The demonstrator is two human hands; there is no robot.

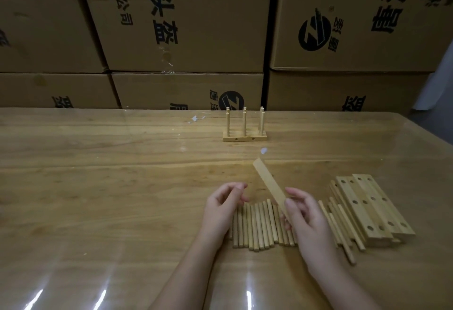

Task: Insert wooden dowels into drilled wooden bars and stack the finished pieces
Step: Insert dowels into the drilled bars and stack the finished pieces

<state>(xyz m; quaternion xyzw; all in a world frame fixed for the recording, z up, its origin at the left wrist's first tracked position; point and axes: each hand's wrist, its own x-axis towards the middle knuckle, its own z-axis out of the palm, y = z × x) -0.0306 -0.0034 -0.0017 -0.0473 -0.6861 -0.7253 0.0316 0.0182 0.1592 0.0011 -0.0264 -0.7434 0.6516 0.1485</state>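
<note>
My right hand (pixel 304 214) grips the near end of a pale wooden bar (pixel 267 180), which slants up and away to the left, above the table. My left hand (pixel 225 202) hovers beside it with loosely curled fingers and holds nothing. Under both hands lies a row of loose wooden dowels (pixel 259 226). To the right sits a pile of drilled bars (pixel 372 206) with more dowels beside it. Two finished pieces (pixel 245 128) stand together farther back, their dowels upright.
The wooden table (pixel 110 175) has a glossy surface with glare along its near edge. Stacked cardboard boxes (pixel 186 28) form a wall right behind the table's far edge. The table's right edge runs diagonally at the far right.
</note>
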